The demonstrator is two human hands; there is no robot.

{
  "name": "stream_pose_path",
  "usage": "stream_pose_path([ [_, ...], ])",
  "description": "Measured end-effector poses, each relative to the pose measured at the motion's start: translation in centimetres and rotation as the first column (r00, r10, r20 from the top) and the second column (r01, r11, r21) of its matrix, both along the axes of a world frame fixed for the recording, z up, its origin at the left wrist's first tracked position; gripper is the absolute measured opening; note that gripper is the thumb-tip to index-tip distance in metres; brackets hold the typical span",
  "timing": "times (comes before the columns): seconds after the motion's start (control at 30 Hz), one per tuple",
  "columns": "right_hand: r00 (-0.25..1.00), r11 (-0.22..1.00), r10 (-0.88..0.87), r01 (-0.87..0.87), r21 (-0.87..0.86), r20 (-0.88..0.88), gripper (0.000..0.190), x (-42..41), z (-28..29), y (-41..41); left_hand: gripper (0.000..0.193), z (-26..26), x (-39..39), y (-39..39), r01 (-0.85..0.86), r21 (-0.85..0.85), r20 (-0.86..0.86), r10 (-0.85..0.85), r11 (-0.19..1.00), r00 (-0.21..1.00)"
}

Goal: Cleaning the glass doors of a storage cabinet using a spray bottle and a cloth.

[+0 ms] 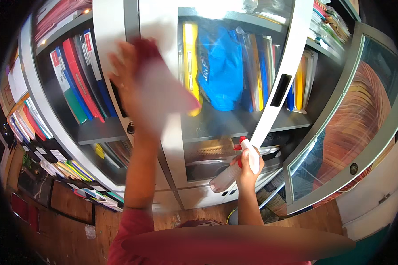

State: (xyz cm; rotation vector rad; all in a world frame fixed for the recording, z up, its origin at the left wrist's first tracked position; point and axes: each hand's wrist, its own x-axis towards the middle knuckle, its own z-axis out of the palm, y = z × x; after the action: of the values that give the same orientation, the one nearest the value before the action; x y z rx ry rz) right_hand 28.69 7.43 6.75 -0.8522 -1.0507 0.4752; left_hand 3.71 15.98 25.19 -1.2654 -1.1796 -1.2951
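Observation:
My left hand [127, 79], blurred, holds a maroon and pale cloth [162, 89] up against the white door frame [172, 145] of a glass-fronted cabinet. Its fingers are spread at the cloth's left side; whether the palm touches the door cannot be told. A spray bottle [224, 179] with a clear body and a red-and-white trigger head sits in my right hand [247, 172], tilted before the lower glass. Behind the glass beside the cloth stand a yellow binder [190, 53] and a blue plastic bag [220, 69].
An open glass door [321, 179] swings out at the right, with reflections in its pane. Left of my arm, binders [81, 82] fill a shelf behind another door, where a key lock [130, 128] shows. Farther left stands a rack of folders [30, 119]. Plastic scrap [90, 231] lies on the wooden floor.

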Motion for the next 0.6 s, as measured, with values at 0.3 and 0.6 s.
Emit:
stream_pose_path([
  [0.3,0.997,0.998,0.061,-0.061,-0.008,-0.051,0.048,-1.3,-1.2,0.8,0.056,11.3,0.7,2.1,-0.020,0.078,0.103,0.012,0.997,0.995],
  [0.6,0.999,0.999,0.028,-0.028,-0.015,-0.017,0.052,0.0,-2.3,-0.1,0.065,4.5,5.7,2.0,0.179,-0.034,-0.528,-0.169,0.983,0.832],
])
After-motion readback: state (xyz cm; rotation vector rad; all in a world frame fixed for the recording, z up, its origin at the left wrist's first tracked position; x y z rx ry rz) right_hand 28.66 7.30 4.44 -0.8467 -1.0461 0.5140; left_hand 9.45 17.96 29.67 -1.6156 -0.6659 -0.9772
